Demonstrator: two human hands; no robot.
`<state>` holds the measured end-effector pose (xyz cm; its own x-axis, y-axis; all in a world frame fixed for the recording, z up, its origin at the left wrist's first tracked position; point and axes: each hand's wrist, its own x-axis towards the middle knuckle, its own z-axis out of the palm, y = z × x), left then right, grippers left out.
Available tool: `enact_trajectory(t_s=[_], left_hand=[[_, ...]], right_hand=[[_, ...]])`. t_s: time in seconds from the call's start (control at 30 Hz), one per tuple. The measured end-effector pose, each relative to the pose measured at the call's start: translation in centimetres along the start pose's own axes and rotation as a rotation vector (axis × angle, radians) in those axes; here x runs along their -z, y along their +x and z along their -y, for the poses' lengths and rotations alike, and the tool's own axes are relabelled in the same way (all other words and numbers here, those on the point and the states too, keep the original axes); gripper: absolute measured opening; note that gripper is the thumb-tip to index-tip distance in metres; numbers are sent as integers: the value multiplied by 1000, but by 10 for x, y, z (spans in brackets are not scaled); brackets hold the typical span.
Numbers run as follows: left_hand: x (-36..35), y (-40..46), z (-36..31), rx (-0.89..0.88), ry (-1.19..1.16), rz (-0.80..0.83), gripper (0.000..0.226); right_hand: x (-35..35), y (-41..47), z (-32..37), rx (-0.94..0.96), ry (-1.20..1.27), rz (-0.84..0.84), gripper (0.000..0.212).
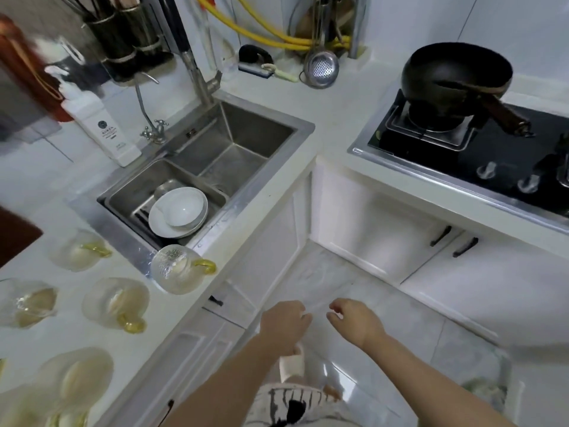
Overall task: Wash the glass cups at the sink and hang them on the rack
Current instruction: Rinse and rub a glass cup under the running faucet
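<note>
The glass cup (175,268) beside the sink (304,127) is fragile, slippery; grip its yellow handle (205,266). Both hands' fingers hang loosely curled, empty: left hand (284,323), right hand (354,323).

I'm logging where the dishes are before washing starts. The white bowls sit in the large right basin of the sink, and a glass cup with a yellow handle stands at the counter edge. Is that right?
Not quite. The head view shows the white bowls in the small left basin of the sink, not the large right basin, which holds no dishes. The rest holds: a glass cup with a yellow handle stands at the counter edge.
</note>
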<state>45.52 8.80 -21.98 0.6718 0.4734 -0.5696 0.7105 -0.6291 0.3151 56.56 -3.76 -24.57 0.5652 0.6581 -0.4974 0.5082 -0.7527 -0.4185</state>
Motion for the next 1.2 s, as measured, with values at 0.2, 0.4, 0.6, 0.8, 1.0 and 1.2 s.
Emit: enact_trajectory(t_s=[0.2,0.4,0.6,0.8,1.0,1.2], left_hand=[[19,40,-4,-1,-13,15,36],[50,85,-9,-33,-57,25,38],[80,125,-2,-70,-64,24,43],[106,148,15,-55,-84,-20,40],[127,163,20,51,-216,-64,41],[146,176,17,169,-381,-165,35]], right_hand=[[26,40,1,1,5,-9,37],[59,82,15,15,-30,-13,38],[78,122,42,43,-39,-38,36],[101,156,69,67,-26,-35,36],[130,192,94,158,-32,-13,34],[152,232,105,270,-59,74,32]])
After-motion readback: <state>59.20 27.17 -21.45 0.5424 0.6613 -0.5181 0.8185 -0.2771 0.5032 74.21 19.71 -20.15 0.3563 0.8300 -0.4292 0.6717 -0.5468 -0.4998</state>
